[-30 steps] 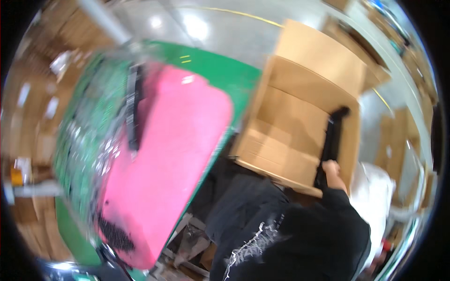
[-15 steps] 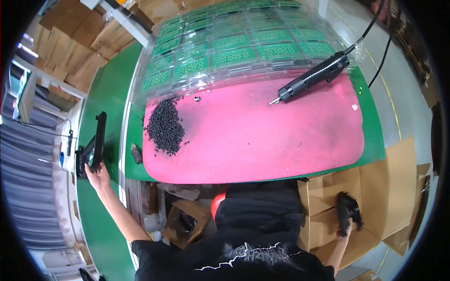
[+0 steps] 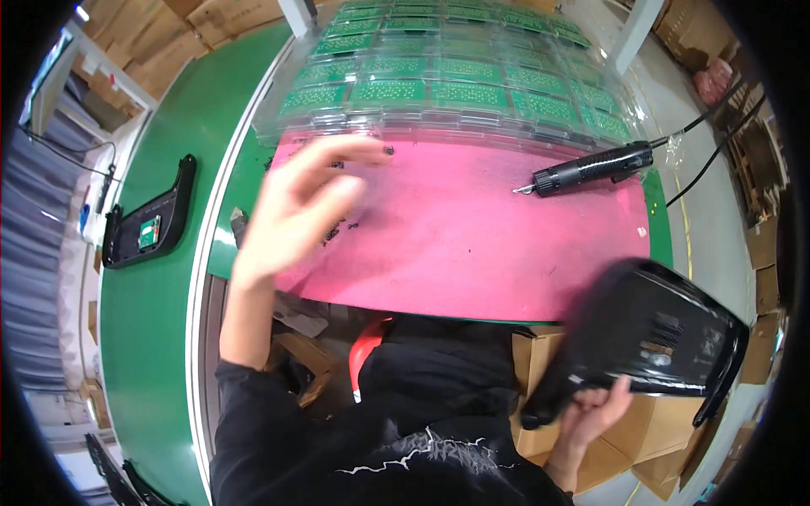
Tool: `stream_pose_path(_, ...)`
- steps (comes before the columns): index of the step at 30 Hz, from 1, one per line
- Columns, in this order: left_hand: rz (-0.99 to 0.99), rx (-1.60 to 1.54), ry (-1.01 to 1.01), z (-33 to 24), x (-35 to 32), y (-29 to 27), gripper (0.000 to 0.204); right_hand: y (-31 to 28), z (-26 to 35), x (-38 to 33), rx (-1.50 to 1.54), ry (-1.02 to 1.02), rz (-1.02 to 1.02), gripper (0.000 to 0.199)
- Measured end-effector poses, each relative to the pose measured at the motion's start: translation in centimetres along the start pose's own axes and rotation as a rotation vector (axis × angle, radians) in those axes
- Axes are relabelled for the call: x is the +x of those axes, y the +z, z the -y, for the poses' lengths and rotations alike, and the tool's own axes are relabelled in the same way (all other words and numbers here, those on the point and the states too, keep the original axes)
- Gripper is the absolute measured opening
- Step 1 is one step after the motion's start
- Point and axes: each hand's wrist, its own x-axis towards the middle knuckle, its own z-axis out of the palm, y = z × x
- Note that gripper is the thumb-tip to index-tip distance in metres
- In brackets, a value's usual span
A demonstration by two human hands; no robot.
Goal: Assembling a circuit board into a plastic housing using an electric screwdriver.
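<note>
My left hand (image 3: 291,215) is raised over the left end of the pink mat (image 3: 456,244). Its fingers and thumb are apart, slightly blurred, with nothing visible between them. Behind it, most of a pile of small black screws (image 3: 332,234) is hidden; a few show around the hand. At the lower right my right hand (image 3: 593,415) grips the edge of a black plastic housing (image 3: 645,333), held up tilted above a cardboard box. Another black housing (image 3: 179,207) lies on the green surface at the left, with a small green circuit board (image 3: 149,231) inside.
Stacked clear trays (image 3: 405,118) of green circuit boards stand along the mat's far edge. A black electric screwdriver (image 3: 595,169) lies at the mat's far right, its cord running off right. An opened cardboard box (image 3: 666,430) stands below the right hand.
My left hand has let go of the housing on the left surface and moved right over the mat. My right hand has lifted a black housing out of the cardboard box.
</note>
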Motion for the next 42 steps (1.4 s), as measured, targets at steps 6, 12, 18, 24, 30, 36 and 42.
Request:
stream_pose_path(6,0.323,0.433,0.145,1.7,3.7,5.5,0.066,2.4,-3.1,-1.4,-0.162,0.054,0.911,0.022)
stream_pose_path(12,0.43,0.588,0.246,6.1,5.2,6.2,0.024,3.2,-1.7,1.2,-0.236,0.076,0.828,0.022)
stream_pose_path(18,0.3,0.668,0.279,6.8,4.4,5.2,0.014,9.0,6.6,2.4,-0.662,-0.225,1.203,0.011)
stream_pose_path(24,0.197,0.708,0.228,6.8,2.8,4.5,0.014,27.9,6.2,2.4,-0.724,-1.09,1.249,0.026)
stream_pose_path(30,0.163,0.581,0.346,7.6,3.5,4.4,0.017,45.2,-1.4,5.7,-1.335,-1.445,1.01,0.049)
stream_pose_path(36,0.143,0.553,0.347,7.5,3.9,4.6,0.016,51.8,-5.6,7.2,-1.399,-1.287,1.041,0.05)
stream_pose_path(42,-0.048,0.451,0.409,6.4,4.6,3.7,0.018,48.9,-2.7,7.1,-0.655,-1.777,0.807,0.039)
